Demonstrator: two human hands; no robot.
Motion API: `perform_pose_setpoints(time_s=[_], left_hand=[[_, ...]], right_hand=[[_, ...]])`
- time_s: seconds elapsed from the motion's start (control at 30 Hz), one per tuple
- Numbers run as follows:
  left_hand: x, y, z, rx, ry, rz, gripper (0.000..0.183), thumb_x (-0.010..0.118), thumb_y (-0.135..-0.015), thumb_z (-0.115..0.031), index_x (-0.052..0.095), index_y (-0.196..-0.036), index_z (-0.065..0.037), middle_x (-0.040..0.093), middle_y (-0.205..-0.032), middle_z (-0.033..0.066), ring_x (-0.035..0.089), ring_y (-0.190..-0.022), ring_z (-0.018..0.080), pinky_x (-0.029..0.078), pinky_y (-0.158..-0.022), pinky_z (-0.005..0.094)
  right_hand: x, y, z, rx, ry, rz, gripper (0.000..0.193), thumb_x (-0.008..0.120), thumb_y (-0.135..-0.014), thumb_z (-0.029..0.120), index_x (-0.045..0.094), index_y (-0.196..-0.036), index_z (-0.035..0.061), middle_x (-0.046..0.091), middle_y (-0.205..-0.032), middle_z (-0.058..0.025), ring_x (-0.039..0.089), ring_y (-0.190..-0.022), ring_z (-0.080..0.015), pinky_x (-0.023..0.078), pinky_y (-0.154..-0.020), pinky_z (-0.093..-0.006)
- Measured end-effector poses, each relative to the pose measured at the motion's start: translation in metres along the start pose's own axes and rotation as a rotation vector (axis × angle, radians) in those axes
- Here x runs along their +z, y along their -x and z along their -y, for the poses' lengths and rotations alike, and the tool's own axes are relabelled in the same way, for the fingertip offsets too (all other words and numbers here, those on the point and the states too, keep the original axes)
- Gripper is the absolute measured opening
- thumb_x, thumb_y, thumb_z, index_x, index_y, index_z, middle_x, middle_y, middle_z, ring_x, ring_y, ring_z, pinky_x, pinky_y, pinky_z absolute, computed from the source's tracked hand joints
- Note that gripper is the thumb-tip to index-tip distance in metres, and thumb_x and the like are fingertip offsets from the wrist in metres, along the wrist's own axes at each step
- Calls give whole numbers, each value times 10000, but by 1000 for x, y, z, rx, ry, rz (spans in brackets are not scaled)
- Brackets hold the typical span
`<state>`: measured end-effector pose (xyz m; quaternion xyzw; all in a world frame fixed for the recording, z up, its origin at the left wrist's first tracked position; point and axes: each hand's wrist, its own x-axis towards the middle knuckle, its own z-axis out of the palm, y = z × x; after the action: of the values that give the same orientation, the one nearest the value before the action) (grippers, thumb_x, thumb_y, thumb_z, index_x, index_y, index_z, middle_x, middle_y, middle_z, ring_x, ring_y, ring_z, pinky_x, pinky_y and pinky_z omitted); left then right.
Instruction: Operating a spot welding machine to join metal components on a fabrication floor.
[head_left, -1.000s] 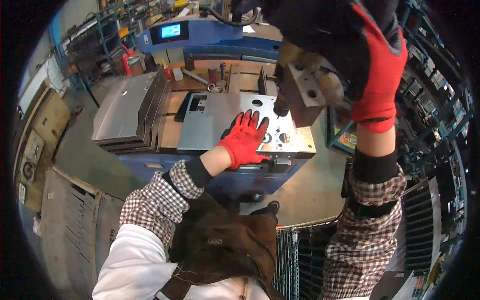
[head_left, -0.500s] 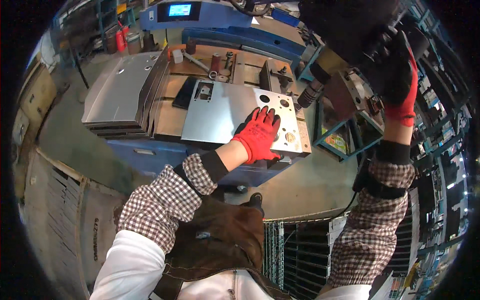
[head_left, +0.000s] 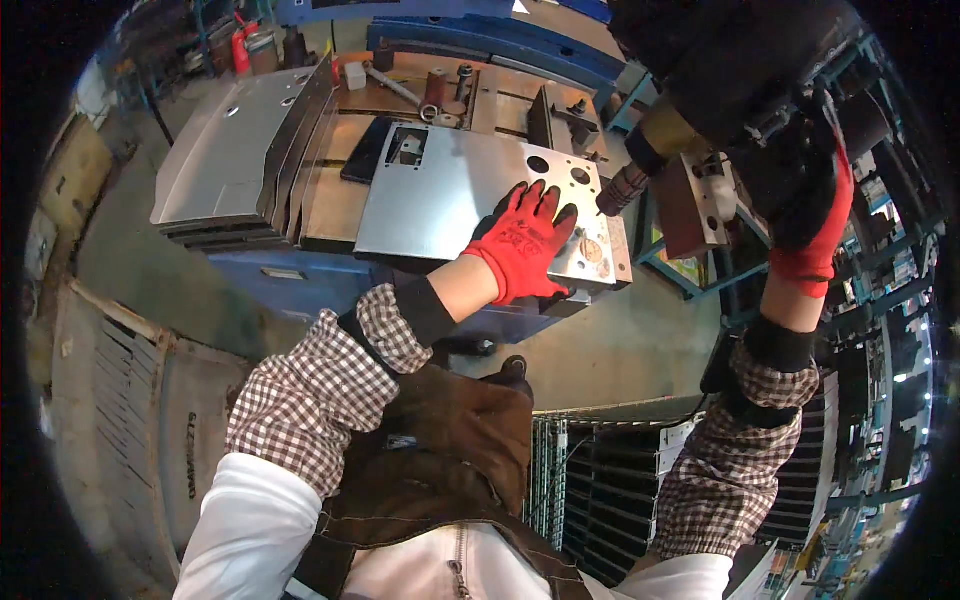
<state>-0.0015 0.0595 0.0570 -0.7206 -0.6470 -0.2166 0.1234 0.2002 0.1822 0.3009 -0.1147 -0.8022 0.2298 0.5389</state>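
Note:
A flat silvery sheet-metal plate [head_left: 440, 205] with round holes and a rectangular cut-out lies on the worktable. My left hand [head_left: 525, 240], in a red glove with black fingertips, rests on its right part, fingers spread and thumb at the near edge. At the upper right, my right hand [head_left: 815, 215] is raised against the dark machine head [head_left: 700, 60]. Its fingers blend into the dark parts there, so their grip is hidden. From that head a ribbed cylindrical tool [head_left: 622, 190] slants down beside the plate's right end, close to the holes.
Several bent metal sheets [head_left: 235, 150] are stacked at the table's left. Behind the plate lie a wrench [head_left: 395, 88], a reddish cylinder [head_left: 435, 88] and a clamp block [head_left: 560, 118]. A blue-framed stand [head_left: 690, 280] stands to the right. A red extinguisher [head_left: 240, 50] is far left.
The view has shifted, so table and plate sit higher in the picture. The machine's tool is now lower along the plate's right end. My left hand stays spread on the plate.

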Motion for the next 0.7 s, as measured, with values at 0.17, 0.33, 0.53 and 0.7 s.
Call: perform_pose_setpoints(time_s=[0.17, 0.33, 0.53, 0.7], left_hand=[[-3, -2, -2, -16, -16, 16, 1018, 740, -708, -636, 424, -1460, -27, 408, -1459, 283, 356, -1380, 481, 235, -1179, 572], [-7, -3, -3, -18, 2, 39, 1016, 734, -713, -638, 423, -1463, -28, 406, -1461, 285, 356, -1378, 485, 239, -1176, 573], [-1, -3, -2, -10, 9, 10, 1008, 729, -721, -639, 422, -1466, -33, 389, -1476, 279, 353, -1380, 482, 242, -1174, 575], [-2, -2, -1, -17, -11, 47, 1014, 731, -722, -637, 416, -1473, -34, 392, -1476, 276, 347, -1386, 478, 241, -1173, 573]], right_hand=[[-10, 10, -12, -246, 438, 84, 528, 489, -1040, 329, 527, -1433, -22, 650, -1215, -68, 617, -1030, -155, 506, -921, -315], [-6, 13, -7, -66, 156, 5, 452, 674, -893, 83, 619, -1335, 6, 695, -1137, -92, 659, -980, -172, 515, -901, -306], [-4, 15, -5, -133, 136, 40, 425, 656, -897, 7, 633, -1321, 4, 702, -1109, -99, 668, -1004, -179, 525, -888, -304], [1, 18, -3, -105, 169, 17, 474, 722, -864, 36, 628, -1327, 12, 706, -1132, -83, 674, -992, -164, 537, -905, -296]])
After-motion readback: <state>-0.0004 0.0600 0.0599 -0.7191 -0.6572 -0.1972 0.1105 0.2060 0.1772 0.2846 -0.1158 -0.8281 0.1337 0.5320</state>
